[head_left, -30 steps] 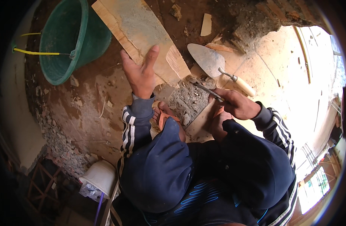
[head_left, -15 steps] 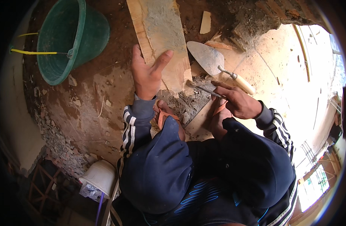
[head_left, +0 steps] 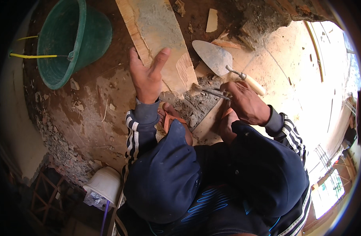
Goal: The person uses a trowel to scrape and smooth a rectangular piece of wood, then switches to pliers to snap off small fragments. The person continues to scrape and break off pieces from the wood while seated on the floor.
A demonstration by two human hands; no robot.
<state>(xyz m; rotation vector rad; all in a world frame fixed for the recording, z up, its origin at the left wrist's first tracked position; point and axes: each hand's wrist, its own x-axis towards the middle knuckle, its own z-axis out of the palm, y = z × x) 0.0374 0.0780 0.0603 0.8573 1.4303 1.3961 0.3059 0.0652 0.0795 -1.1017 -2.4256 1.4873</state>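
My left hand (head_left: 148,80) is closed around the near part of a plywood board (head_left: 158,33), its thumb lying on top. Grey mortar is smeared over the board, and its near end is ragged, with a streaky patch of bare wood by the right edge. In my right hand (head_left: 248,103) is a dark metal tool with two handles, apparently pliers (head_left: 215,93). Their tip meets a small tan piece beside the board's near right corner; whether the jaws grip it, I cannot tell. A pointed trowel (head_left: 214,57) with a wooden handle lies just beyond my right hand.
A green bucket (head_left: 97,35) with a yellow-sleeved handle lies tipped at the far left. Grey rubble (head_left: 202,103) is spread between my sandalled feet. Wood scraps (head_left: 212,20) lie beyond the trowel. At the lower left is a white container (head_left: 105,183).
The board and my left hand have shifted left, and the board leans further that way. My right hand has moved slightly away from me. More bare wood shows along the board's right edge.
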